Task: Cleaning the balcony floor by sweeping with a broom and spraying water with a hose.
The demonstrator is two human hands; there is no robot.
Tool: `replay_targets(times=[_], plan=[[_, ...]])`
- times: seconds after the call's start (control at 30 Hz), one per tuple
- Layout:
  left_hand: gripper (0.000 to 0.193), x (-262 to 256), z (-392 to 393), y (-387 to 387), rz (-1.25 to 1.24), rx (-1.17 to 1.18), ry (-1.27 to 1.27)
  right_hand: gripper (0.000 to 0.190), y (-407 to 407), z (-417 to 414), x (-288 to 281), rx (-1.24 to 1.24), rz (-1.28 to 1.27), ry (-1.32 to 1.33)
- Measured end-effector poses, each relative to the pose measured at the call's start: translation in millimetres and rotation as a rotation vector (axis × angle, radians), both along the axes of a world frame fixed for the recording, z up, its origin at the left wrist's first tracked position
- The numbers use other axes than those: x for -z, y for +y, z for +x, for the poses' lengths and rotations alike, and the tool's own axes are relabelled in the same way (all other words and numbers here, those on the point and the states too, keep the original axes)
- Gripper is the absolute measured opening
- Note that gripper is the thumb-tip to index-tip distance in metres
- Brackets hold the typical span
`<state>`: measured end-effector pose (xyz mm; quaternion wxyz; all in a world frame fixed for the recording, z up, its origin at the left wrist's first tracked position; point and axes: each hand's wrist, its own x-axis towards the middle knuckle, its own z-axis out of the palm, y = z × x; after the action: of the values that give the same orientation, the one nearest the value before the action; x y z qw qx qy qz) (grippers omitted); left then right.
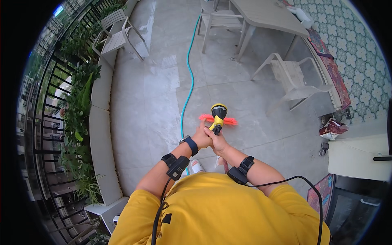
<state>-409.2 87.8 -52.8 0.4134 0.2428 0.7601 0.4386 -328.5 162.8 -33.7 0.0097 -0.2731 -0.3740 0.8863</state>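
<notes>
Both of my hands meet in front of me around a yellow and black hose spray nozzle [218, 114], its round head pointing away from my body. My left hand [202, 137] wraps the handle from the left, one finger stretched forward along it. From the right, my right hand [218, 143] closes on the same handle, its thumb near the black rear part. Behind the nozzle, a brush head with red-orange bristles [230, 120] shows at floor level, partly covered by the nozzle. A teal garden hose [190, 73] runs along the tiled floor and passes behind my left wrist.
Planters with greenery [80, 122] and a black railing [46, 134] line the left side. A slatted armchair [114, 43] stands there. Ahead right are a table [269, 18] and another armchair [291, 76]. A red and white bag [332, 130] sits by the right wall.
</notes>
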Motion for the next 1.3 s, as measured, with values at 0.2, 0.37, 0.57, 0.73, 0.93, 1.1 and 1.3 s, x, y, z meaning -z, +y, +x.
replay_targets(times=[0.2, 0.37, 0.57, 0.73, 0.93, 1.1, 1.3], plan=[[0.083, -53, -11, 2, 0.078, 0.068, -0.429, 0.013, 16, 4, 6, 0.37, -0.116, -0.052], [0.069, -47, -23, 19, 0.067, -0.103, -0.406, 0.014, 10, 17, 9, 0.393, 0.115, -0.124], [0.063, -45, -24, 70, 0.005, -0.229, -1.01, 0.014, -7, 30, 0, 0.337, 0.042, -0.152], [0.047, -31, -2, 83, 0.202, -0.277, -1.339, 0.015, -21, 39, 5, 0.296, 0.07, -0.119], [0.038, -27, 1, 85, 0.145, -0.253, -1.23, 0.02, -22, 43, 12, 0.25, 0.341, -0.26], [0.032, -30, -10, 91, 0.012, -0.095, -1.008, 0.017, -16, 44, 29, 0.255, 0.679, -0.27], [0.036, -39, -9, 86, 0.007, -0.125, -0.915, 0.02, -13, 45, 34, 0.168, 0.701, -0.262]])
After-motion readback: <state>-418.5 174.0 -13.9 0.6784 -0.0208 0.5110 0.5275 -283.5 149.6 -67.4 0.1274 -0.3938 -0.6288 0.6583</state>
